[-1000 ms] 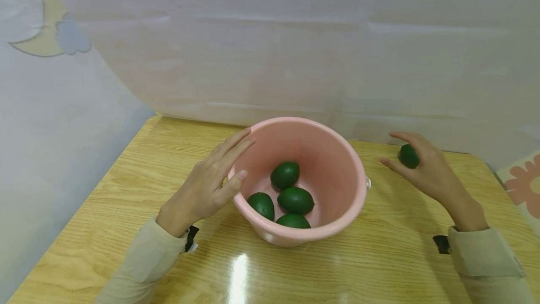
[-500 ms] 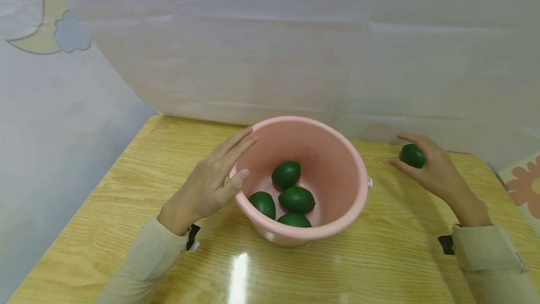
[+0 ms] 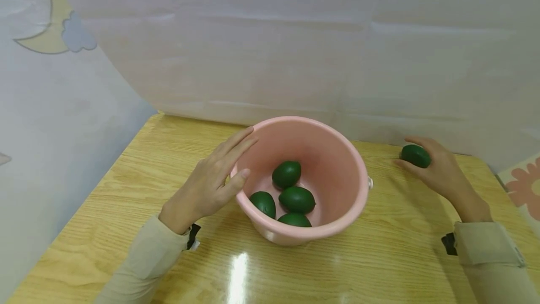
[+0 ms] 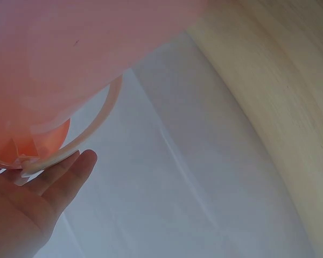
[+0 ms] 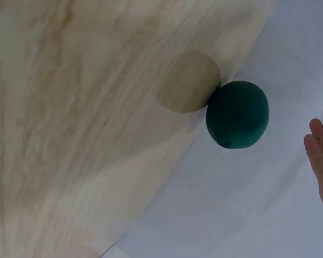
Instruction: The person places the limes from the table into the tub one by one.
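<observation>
A pink bucket point(image 3: 295, 234) stands upright on the table, with several dark green, egg-shaped fruits point(image 3: 297, 200) lying on its bottom. My left hand point(image 3: 206, 184) rests at the bucket's left rim, fingers extended along it; in the left wrist view those fingers point(image 4: 78, 174) are beside the bucket's pale handle point(image 4: 103, 110). At the back right, another dark green fruit point(image 3: 415, 155) sits on the table between the spread thumb and fingers of my right hand point(image 3: 443, 172). The right wrist view shows a gap between this fruit point(image 5: 238, 115) and the fingers point(image 5: 317, 150).
The wooden table point(image 3: 363, 266) ends at the back against a pale sheet point(image 3: 270, 69) that hangs like a wall. A white handle knob point(image 3: 370, 183) sticks out on the bucket's right side. Printed decorations show on the side walls.
My right hand has moved to the right, and more of the fruit shows between its thumb and fingers. The left hand and the bucket have stayed in place.
</observation>
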`<state>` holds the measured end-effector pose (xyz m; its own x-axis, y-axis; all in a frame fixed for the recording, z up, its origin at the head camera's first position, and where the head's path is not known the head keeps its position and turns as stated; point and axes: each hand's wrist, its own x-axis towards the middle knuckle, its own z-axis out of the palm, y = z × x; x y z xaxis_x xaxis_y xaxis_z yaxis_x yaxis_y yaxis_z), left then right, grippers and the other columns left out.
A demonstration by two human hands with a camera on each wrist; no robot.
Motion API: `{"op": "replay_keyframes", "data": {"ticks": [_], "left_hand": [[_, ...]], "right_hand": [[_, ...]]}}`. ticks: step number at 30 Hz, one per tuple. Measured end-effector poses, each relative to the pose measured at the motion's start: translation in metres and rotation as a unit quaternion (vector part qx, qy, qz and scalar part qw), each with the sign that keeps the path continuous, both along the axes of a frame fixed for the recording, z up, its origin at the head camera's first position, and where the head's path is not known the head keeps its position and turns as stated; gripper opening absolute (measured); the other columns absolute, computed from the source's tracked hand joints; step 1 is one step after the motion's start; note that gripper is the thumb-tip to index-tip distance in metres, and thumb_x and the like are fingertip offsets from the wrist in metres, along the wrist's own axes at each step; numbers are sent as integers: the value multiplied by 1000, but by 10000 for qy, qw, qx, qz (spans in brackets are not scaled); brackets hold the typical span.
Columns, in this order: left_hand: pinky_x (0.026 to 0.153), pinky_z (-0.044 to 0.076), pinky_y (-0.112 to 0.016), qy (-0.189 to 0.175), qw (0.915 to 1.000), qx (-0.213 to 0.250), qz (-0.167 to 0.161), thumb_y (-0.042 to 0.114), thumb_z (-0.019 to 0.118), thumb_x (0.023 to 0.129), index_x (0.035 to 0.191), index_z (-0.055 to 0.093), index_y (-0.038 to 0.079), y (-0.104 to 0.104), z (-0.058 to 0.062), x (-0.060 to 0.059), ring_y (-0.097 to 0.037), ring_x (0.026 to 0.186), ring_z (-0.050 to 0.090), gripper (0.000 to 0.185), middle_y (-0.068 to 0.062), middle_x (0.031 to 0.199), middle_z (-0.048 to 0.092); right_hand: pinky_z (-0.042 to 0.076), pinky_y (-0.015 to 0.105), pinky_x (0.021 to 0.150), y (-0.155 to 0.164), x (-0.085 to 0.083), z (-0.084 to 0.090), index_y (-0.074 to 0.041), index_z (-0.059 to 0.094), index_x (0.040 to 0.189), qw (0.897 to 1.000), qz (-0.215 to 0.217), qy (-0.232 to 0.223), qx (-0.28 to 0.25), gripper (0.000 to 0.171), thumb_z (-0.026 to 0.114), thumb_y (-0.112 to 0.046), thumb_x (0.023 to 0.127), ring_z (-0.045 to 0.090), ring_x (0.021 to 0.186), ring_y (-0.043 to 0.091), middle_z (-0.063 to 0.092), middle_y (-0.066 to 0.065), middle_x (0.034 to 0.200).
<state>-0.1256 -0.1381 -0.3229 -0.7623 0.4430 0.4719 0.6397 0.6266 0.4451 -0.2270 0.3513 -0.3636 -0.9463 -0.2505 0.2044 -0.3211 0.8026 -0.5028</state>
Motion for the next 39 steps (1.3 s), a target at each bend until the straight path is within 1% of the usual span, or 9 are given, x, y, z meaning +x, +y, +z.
{"op": "replay_keyframes", "data": {"ticks": [3, 10, 16, 21, 28, 34, 39], "left_hand": [[102, 47, -56, 12, 10000, -11, -5, 41, 36, 103, 154, 37, 14, 0, 0, 0, -27, 147, 34, 58, -5, 163, 29], [103, 46, -57, -2, 10000, -24, 3, 41, 37, 103, 154, 36, 14, 1, -1, 0, -27, 148, 34, 58, -5, 163, 29], [104, 45, -57, 6, 10000, -33, -11, 41, 36, 104, 155, 36, 14, 1, -1, 1, -28, 147, 35, 58, -5, 163, 29], [104, 45, -57, 15, 10000, -44, 9, 42, 35, 104, 155, 36, 14, 1, 0, 1, -29, 147, 35, 58, -5, 163, 29], [107, 43, -56, 41, 10000, -51, 4, 40, 36, 103, 154, 36, 13, 1, -1, 2, -28, 148, 34, 57, -6, 163, 29], [107, 43, -56, 56, 10000, -29, -20, 42, 35, 104, 154, 36, 13, 1, -1, 2, -28, 147, 35, 58, -6, 163, 29], [106, 44, -57, 54, 10000, -9, -35, 43, 34, 104, 154, 36, 13, 1, -1, 2, -28, 147, 35, 58, -6, 163, 30]], "right_hand": [[30, 73, 99, 5, -2, -2, 2, 45, 144, 9998, -109, -92, 108, 70, 76, -25, 88, 37, 129, 58, 43, 36, 142], [29, 74, 99, 13, -5, -8, 5, 41, 146, 9991, -160, -265, 293, 70, 71, -30, 92, 33, 131, 61, 39, 39, 144], [30, 74, 98, 19, -11, -14, 6, 43, 144, 9987, -110, -232, 448, 68, 70, -29, 93, 35, 128, 62, 41, 41, 141], [29, 75, 97, 26, -16, -20, 6, 42, 145, 9981, -151, -268, 534, 66, 67, -29, 95, 33, 127, 62, 38, 41, 142], [29, 76, 95, 33, -20, -25, 6, 41, 145, 9979, -222, -298, 522, 64, 64, -30, 97, 33, 126, 63, 38, 43, 141], [34, 74, 91, 36, -22, -27, 9, 41, 143, 9973, -242, -387, 568, 65, 66, -28, 96, 35, 123, 62, 38, 44, 139], [40, 73, 83, 39, -24, -30, 11, 34, 146, 9959, -212, -574, 669, 71, 67, -27, 95, 38, 117, 63, 33, 47, 138]]}}
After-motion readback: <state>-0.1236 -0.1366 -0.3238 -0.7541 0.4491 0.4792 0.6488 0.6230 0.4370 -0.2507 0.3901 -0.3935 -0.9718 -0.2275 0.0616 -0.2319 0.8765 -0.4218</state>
